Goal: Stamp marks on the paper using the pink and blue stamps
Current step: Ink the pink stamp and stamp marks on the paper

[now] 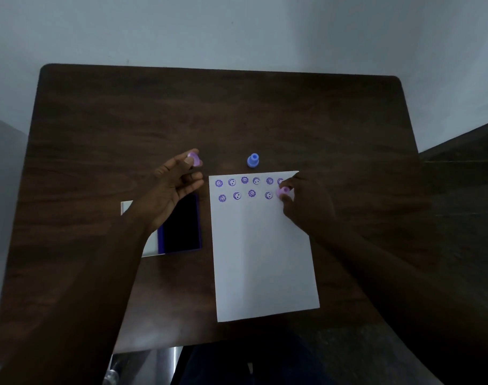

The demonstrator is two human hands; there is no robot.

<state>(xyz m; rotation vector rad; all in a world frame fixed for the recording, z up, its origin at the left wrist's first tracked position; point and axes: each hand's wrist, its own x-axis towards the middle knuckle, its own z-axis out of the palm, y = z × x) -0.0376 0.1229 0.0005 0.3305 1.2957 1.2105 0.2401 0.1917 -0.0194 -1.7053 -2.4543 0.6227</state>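
A white sheet of paper (pixel 262 251) lies on the dark wooden table, with two rows of purple round marks near its top edge. My right hand (pixel 306 204) pinches a pink stamp (pixel 284 192) that stands on the paper at the right end of the second row. My left hand (pixel 173 187) is raised left of the paper and holds a second pink piece (pixel 194 159) at its fingertips. A blue stamp (pixel 253 160) stands upright on the table just beyond the paper's top edge, untouched.
An open ink pad (pixel 181 226) with a dark inking surface and a white lid lies left of the paper, partly hidden by my left forearm. The table (pixel 209 112) ends at a pale wall behind. Dark legs show below the near edge.
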